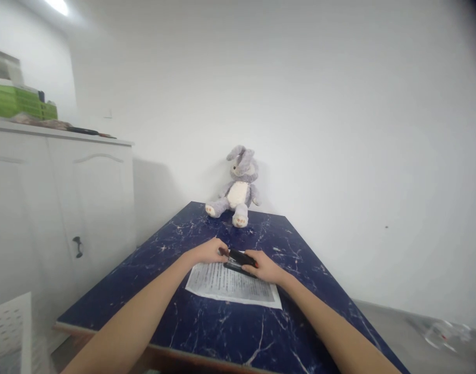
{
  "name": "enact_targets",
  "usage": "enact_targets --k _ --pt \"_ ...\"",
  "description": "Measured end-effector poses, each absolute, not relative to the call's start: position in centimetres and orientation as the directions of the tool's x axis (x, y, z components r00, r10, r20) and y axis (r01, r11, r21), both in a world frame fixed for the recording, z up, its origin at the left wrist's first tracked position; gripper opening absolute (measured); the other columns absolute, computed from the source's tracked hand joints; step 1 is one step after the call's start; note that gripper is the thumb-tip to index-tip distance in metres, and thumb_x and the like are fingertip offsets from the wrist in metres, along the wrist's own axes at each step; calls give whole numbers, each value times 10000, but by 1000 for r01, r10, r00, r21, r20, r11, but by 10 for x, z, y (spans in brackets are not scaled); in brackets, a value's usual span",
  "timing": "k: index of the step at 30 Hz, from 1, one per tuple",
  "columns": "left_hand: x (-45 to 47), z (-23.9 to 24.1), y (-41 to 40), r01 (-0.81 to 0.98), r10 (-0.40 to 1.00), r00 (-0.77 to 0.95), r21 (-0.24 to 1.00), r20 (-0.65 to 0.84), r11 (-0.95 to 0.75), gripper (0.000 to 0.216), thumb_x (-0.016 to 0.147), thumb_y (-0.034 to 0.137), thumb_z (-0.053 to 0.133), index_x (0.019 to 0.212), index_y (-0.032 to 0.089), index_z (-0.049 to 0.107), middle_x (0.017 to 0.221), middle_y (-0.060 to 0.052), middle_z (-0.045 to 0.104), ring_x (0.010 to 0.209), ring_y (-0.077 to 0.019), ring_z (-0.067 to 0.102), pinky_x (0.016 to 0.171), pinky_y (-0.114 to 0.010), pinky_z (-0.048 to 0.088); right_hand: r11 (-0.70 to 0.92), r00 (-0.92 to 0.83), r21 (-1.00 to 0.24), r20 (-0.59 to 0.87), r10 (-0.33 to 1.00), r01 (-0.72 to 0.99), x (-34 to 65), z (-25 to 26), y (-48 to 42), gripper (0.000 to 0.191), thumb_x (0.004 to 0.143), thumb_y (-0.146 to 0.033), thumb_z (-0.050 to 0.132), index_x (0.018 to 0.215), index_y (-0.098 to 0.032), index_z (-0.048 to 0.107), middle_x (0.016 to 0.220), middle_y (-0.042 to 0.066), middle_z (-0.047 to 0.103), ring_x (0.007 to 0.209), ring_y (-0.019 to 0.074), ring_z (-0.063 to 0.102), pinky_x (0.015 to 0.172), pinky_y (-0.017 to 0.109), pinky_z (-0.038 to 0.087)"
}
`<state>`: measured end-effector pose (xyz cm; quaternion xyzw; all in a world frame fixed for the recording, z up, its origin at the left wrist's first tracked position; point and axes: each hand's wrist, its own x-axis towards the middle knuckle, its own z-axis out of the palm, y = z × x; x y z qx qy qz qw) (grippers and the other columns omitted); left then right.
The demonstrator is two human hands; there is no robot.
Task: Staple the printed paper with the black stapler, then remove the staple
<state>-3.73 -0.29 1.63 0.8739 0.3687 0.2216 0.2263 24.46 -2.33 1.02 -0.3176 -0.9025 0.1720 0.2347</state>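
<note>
A printed sheet of paper (232, 284) lies on the dark blue marble-patterned table (230, 332). At the sheet's far edge sits a black stapler (241, 261). My right hand (266, 267) is closed around the stapler's right end. My left hand (210, 251) rests at the sheet's far left corner, with curled fingers touching the stapler's left tip. Both forearms reach in from the near edge.
A grey and white plush rabbit (238, 187) sits at the table's far end against the white wall. A white cabinet (58, 208) stands to the left, with green boxes (20, 101) on top. A white perforated panel (10, 332) is at lower left.
</note>
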Motion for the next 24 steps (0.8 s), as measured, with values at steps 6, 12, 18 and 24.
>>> enact_targets --k 6,12,18,24 --pt "-37 18 -4 527 756 619 604 210 -599 173 775 260 776 905 152 817 858 -43 792 825 -195 715 740 -249 501 738 -692 -461 308 653 492 246 6 -20 181 926 -355 661 944 -177 632 846 10 649 745 173 570 685 280 370" --pt "-37 16 -1 519 763 614 624 204 -584 200 765 281 789 910 149 829 864 -60 799 834 -206 725 768 -263 512 743 -697 -464 310 646 482 246 7 -20 169 921 -341 664 944 -175 639 853 16 664 751 179 578 688 282 376" --pt "-51 15 6 555 796 593 653 123 -515 259 732 343 824 917 164 846 871 -70 809 815 -216 741 760 -268 530 739 -700 -456 294 650 495 247 9 -19 188 915 -352 670 959 -173 634 867 22 667 741 175 574 680 280 379" --pt "-76 20 10 582 819 569 668 71 -463 323 681 359 861 950 181 851 889 -69 813 829 -221 740 757 -269 536 744 -700 -454 304 646 490 250 6 -15 215 922 -388 668 958 -179 631 867 20 666 741 174 567 675 277 382"
